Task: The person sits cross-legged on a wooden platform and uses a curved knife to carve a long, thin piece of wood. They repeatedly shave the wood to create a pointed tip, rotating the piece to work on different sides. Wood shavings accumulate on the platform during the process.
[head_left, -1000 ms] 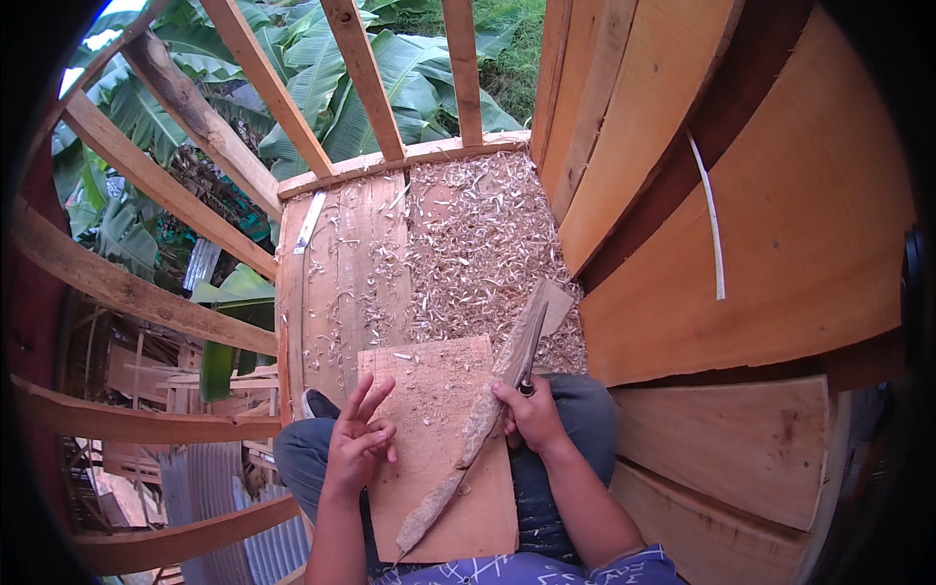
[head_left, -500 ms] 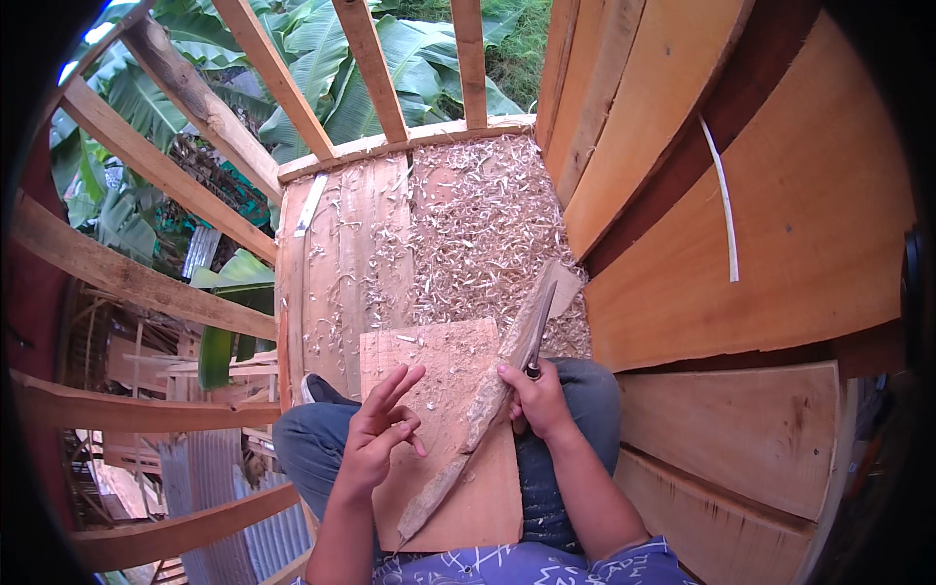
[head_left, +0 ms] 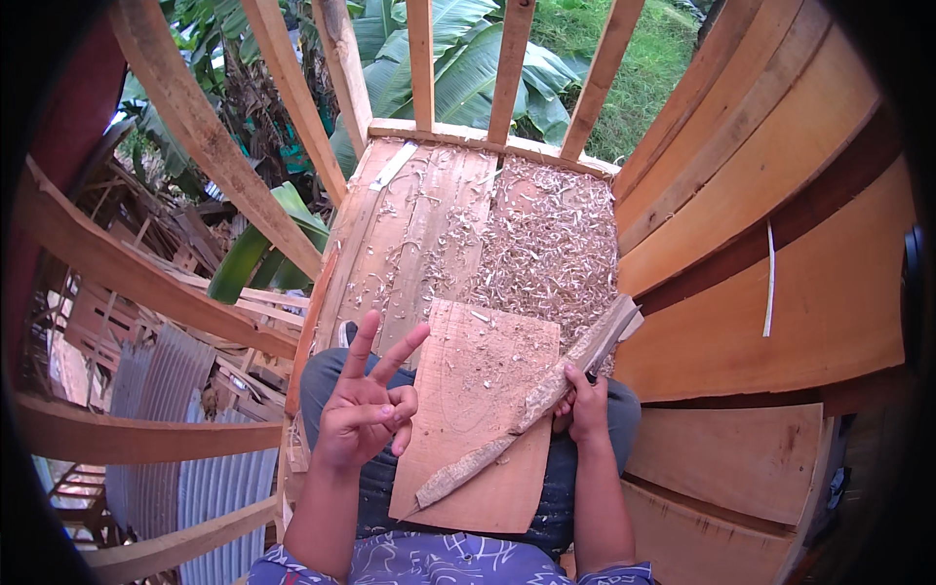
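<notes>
My left hand (head_left: 366,417) is raised beside the lap board, its index and middle fingers spread upward and the other fingers curled; nothing is in it. In my right hand (head_left: 587,409) is a long, roughly carved piece of wood (head_left: 541,398), gripped near its thicker upper end. A knife with a dark handle (head_left: 591,377) is held in the same hand against the wood; its blade is hard to make out. The carved piece slants across a flat wooden board (head_left: 439,419) on my lap, its pointed end near the board's lower left.
Curled wood shavings (head_left: 546,244) cover much of the plank floor (head_left: 375,258) ahead. Wooden rails (head_left: 421,68) enclose the front and left. A plank wall (head_left: 760,331) stands close on the right, with a thin pale strip (head_left: 770,283) hanging there. Corrugated metal sheets (head_left: 185,390) lie beyond the left rails.
My left hand has risen away from the board, and two of its fingers now spread apart. The view has swung left. My right hand still grips the carved wood, and the knife blade shows less.
</notes>
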Motion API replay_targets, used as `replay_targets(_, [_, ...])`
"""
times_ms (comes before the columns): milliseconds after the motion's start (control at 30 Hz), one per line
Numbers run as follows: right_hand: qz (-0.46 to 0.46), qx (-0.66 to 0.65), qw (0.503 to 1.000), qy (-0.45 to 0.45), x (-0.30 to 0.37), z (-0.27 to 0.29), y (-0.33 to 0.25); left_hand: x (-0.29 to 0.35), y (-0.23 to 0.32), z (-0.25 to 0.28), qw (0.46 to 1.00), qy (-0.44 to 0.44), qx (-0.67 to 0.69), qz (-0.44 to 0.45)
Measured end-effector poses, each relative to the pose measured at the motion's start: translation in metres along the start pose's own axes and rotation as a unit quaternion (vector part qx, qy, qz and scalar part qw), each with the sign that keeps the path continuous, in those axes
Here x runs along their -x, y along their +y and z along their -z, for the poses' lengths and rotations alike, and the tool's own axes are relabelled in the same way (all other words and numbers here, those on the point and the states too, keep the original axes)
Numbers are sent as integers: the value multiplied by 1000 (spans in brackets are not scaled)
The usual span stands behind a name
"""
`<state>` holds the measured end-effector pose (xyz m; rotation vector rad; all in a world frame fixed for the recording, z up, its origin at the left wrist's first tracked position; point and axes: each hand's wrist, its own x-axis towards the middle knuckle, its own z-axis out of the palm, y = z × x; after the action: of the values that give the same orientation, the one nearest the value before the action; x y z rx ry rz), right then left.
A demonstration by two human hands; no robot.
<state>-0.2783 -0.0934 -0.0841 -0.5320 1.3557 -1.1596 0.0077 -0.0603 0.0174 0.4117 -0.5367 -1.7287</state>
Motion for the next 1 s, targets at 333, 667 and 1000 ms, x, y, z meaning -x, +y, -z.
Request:
replay_targets(333, [12, 22, 999, 20, -2, 1, 5, -3, 6, 33, 998, 26, 32, -52])
replay_targets(667, [-1, 25, 1000, 17, -2, -4, 1, 2, 5, 33, 994, 29, 83, -67])
replay_targets(1000, [8, -12, 1000, 5, 1, -5, -1, -8, -6, 27, 994, 35, 82, -56])
